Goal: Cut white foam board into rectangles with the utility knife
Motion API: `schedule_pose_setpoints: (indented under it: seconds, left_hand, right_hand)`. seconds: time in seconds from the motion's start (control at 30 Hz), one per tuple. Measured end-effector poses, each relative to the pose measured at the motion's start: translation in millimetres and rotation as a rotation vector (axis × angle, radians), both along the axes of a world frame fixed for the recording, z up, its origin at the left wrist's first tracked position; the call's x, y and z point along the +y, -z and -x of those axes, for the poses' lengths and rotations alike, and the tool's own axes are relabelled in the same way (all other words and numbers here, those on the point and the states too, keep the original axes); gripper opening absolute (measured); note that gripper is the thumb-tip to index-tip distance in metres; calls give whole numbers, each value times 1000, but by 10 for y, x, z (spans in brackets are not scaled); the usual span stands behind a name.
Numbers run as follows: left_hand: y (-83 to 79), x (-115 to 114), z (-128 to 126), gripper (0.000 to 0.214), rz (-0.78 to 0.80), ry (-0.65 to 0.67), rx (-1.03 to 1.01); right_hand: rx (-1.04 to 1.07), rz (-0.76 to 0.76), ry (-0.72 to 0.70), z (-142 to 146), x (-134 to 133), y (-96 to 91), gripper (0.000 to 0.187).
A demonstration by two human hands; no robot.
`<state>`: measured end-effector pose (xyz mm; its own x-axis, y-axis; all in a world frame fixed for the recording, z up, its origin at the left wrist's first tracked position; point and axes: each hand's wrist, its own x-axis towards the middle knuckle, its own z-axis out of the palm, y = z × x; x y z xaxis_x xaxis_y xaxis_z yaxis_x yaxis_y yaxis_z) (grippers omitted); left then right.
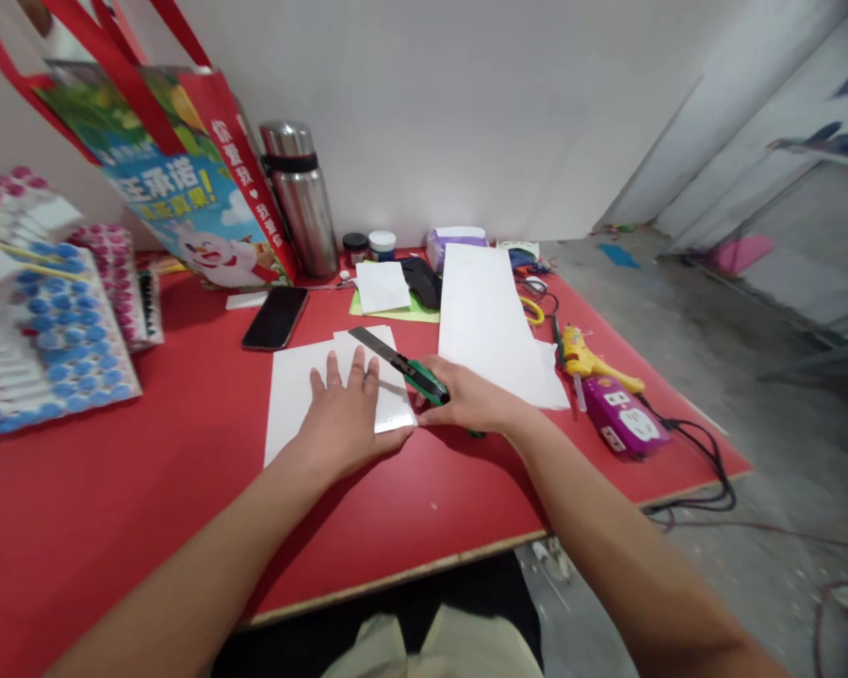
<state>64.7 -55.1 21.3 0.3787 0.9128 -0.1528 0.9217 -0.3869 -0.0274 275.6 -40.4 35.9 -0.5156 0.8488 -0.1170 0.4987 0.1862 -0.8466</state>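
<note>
My left hand (343,414) lies flat with its fingers spread, pressing on white sheets (288,381) on the red table. Under its fingers and thumb is a smaller white piece (394,411) with a shiny lower edge. In my right hand (466,400) is a green and black utility knife (424,379), its long blade extended. The blade points up and left, over the sheets and just beyond my left fingertips. Whether the blade touches the paper I cannot tell. My right fingers are wrapped around the handle, close to the right edge of the sheets.
A phone (275,317), a steel flask (301,198) and a printed bag (184,188) stand or lie at the back left. On the right are a long white board (481,320), a yellow glue gun (597,363) and a purple power socket (626,417) with black cables.
</note>
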Motion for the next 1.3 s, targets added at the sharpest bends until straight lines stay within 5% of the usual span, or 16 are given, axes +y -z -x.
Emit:
schedule_pose_setpoints:
  seconds: [0.87, 1.13, 1.3]
  left_hand:
    - [89, -43, 0, 106, -71, 19, -89]
    - [-50, 26, 398, 93, 27, 221, -148]
    - [-4, 73, 510, 90, -13, 230, -206]
  right_hand:
    - [-50, -45, -14, 30, -15, -48, 33]
    - [-40, -44, -6, 20, -9, 4, 35]
    - [-12, -22, 8, -4, -11, -11, 35]
